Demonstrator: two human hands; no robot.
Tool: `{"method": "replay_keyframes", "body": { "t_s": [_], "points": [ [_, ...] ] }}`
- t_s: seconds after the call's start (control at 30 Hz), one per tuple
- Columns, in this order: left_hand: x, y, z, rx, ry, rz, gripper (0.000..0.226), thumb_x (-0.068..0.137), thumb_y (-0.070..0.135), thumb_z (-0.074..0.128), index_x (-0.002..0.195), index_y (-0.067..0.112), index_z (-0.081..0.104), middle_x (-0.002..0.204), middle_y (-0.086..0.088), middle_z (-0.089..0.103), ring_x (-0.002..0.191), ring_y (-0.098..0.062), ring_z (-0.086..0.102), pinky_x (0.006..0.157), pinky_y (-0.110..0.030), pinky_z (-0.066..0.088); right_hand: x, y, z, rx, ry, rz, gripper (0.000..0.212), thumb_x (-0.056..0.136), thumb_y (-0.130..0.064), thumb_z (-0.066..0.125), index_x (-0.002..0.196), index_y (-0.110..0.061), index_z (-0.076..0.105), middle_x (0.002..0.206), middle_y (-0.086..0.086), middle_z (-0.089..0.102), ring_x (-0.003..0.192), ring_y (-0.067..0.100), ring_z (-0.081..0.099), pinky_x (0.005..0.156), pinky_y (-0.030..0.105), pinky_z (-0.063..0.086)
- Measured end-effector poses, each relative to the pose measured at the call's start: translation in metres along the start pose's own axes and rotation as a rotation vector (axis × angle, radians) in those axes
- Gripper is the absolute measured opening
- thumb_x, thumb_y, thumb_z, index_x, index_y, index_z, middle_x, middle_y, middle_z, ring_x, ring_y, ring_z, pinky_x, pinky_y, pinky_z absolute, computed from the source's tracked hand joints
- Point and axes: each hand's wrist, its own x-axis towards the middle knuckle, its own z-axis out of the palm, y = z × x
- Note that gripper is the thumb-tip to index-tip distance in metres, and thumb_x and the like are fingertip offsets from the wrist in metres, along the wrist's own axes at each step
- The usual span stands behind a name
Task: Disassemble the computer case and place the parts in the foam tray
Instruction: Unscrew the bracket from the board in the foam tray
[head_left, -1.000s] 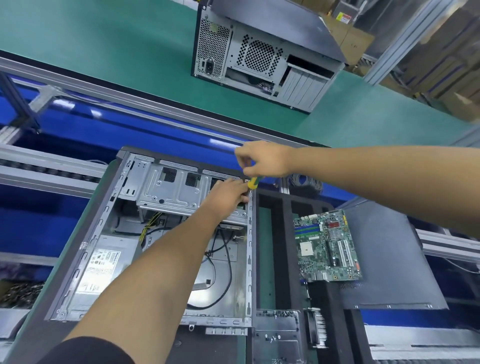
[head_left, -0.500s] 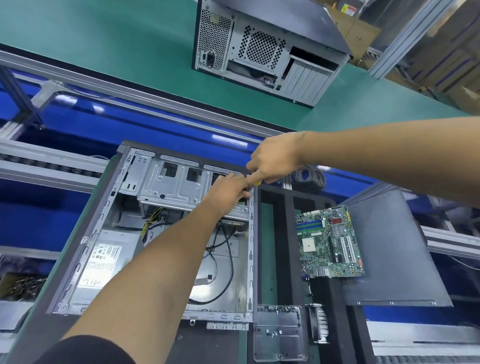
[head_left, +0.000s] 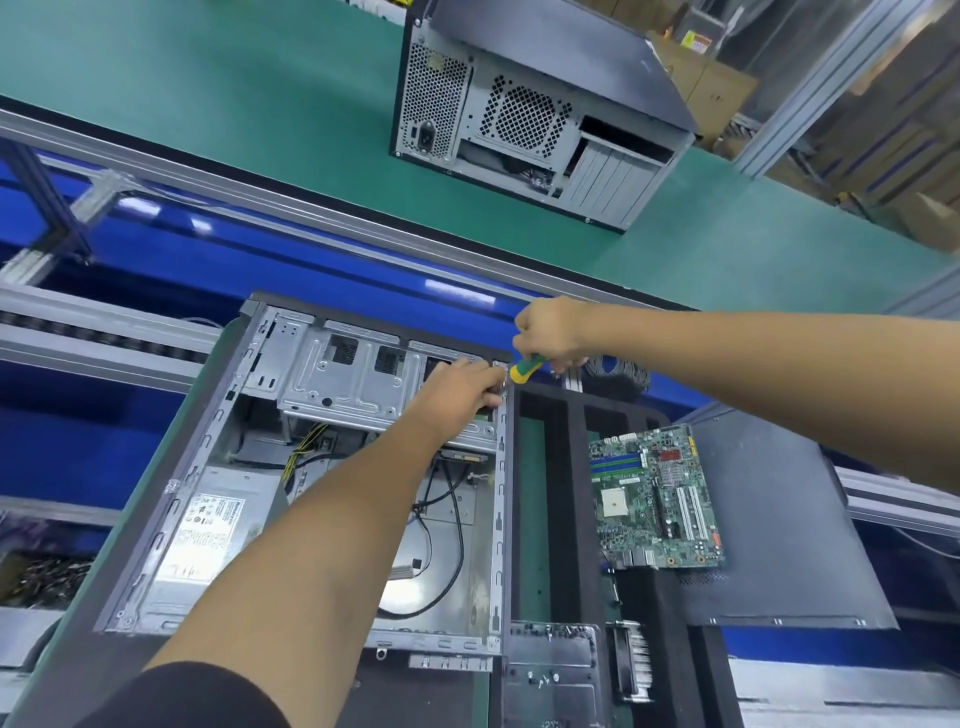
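Since a moment ago the right hand (head_left: 551, 332) has lifted, baring the screwdriver (head_left: 524, 369) it grips. Open computer case (head_left: 156, 525) lies beside the foam tray (head_left: 576, 441) (motherboard (head_left: 652, 499) inside); left hand (head_left: 462, 392) curls over the drive cage (head_left: 353, 379)

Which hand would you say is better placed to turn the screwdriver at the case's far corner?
The right hand: it already grips the screwdriver, tip aimed at that corner, while the left hand rests on the drive cage.
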Motion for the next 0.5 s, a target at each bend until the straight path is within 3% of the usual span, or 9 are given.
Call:
{"method": "replay_keyframes", "body": {
  "t_s": [0.1,0.17,0.23,0.3,0.4,0.5],
  "points": [
    [0.002,-0.001,0.002,0.106,-0.006,0.002,0.015,0.102,0.036,0.057,0.098,0.022,0.054,0.100,0.005,0.061,0.098,-0.019,0.050,0.086,-0.040,0.039,0.002,-0.002,-0.005,-0.308,0.060,-0.300,0.016,0.100,-0.019,0.049,0.085,-0.013,0.049,0.077,0.006,0.060,0.076,0.030,0.051,0.064,0.036,0.038],
    [0.005,-0.004,0.006,0.040,-0.013,-0.002,0.013,0.101,0.030,0.060,0.103,0.017,0.063,0.101,0.002,0.064,0.095,-0.013,0.058,0.088,-0.034,0.046,0.002,-0.005,-0.004,-0.663,0.097,-0.546,0.012,0.101,-0.024,0.050,0.104,-0.014,0.055,0.086,0.004,0.058,0.076,0.030,0.050,0.064,0.037,0.038],
    [0.005,-0.001,0.003,-0.025,-0.024,0.001,0.017,0.102,0.026,0.058,0.107,0.013,0.067,0.103,0.001,0.064,0.090,-0.008,0.059,0.083,-0.026,0.047,0.004,-0.005,-0.005,-1.011,0.107,-0.770,0.025,0.104,-0.028,0.047,0.127,-0.019,0.053,0.105,0.004,0.059,0.080,0.029,0.056,0.066,0.041,0.046],
    [0.004,0.003,0.000,0.099,-0.028,0.016,0.015,0.103,0.026,0.056,0.103,0.014,0.065,0.104,0.001,0.064,0.098,-0.017,0.055,0.087,-0.035,0.039,0.004,-0.004,-0.012,-1.083,0.111,-0.836,0.028,0.105,-0.028,0.047,0.131,-0.022,0.052,0.112,0.003,0.057,0.088,0.028,0.059,0.070,0.043,0.051],
    [0.000,0.006,-0.007,0.012,-0.015,-0.033,0.013,0.103,0.029,0.056,0.099,0.018,0.061,0.103,0.003,0.064,0.103,-0.022,0.053,0.089,-0.040,0.039,0.002,-0.003,-0.005,-0.525,0.125,-0.582,0.017,0.094,-0.028,0.061,0.108,-0.020,0.057,0.088,-0.009,0.062,0.077,0.017,0.061,0.062,0.033,0.044],
    [-0.001,0.004,-0.008,-0.031,-0.038,-0.040,0.014,0.103,0.034,0.056,0.099,0.020,0.060,0.099,0.005,0.061,0.100,-0.022,0.053,0.085,-0.039,0.038,0.003,-0.007,0.005,0.257,0.124,-0.125,0.012,0.093,-0.022,0.058,0.092,-0.010,0.054,0.065,0.001,0.073,0.047,0.015,0.065,0.048,0.024,0.042]
  ]
}}
